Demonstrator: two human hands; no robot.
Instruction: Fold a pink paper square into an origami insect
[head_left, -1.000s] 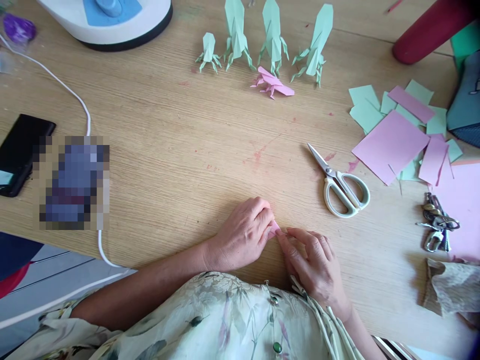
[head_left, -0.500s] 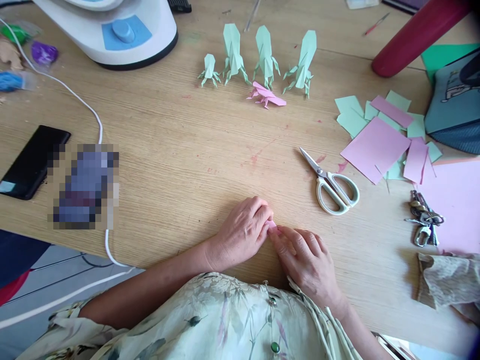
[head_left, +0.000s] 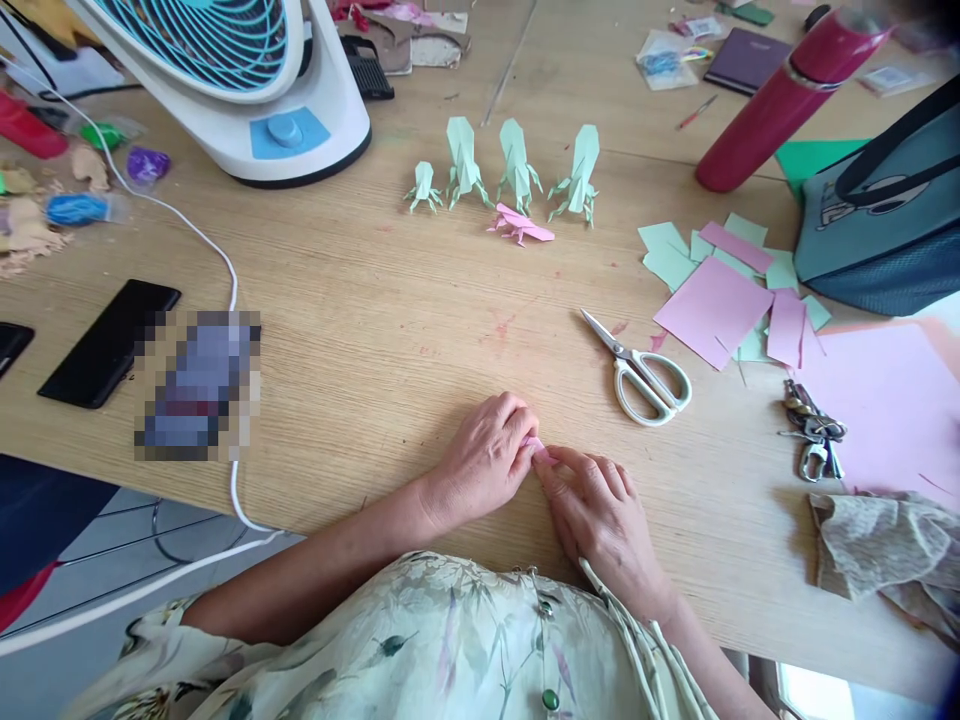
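Low in the middle of the frame, the left hand [head_left: 486, 462] and the right hand [head_left: 596, 510] are meeting fingertip to fingertip over a small pink paper piece [head_left: 539, 448] — both are pinching it, fingers closed on it, and only a sliver of pink is showing between them. The piece is sitting just above the wooden table [head_left: 390, 300], close to the near edge.

Right of the hands, a pair of white-handled scissors [head_left: 641, 368] is lying with its blades shut, pointing toward the upper left. Farther right, pink and green paper scraps [head_left: 716, 300] are spreading in a loose heap, and a bunch of keys [head_left: 814, 440] is lying below them beside a large pink sheet [head_left: 892, 400].

In the upper middle, four green origami figures [head_left: 510, 165] are standing in a row, with a pink origami figure [head_left: 520, 225] lying just in front of them. A white-and-blue desk fan [head_left: 247, 90] is occupying the upper left — its white cable [head_left: 225, 270] is running down past a black phone [head_left: 111, 342] at the left. A red bottle [head_left: 787, 95] is lying tilted at the upper right, near a grey-blue bag [head_left: 877, 230].
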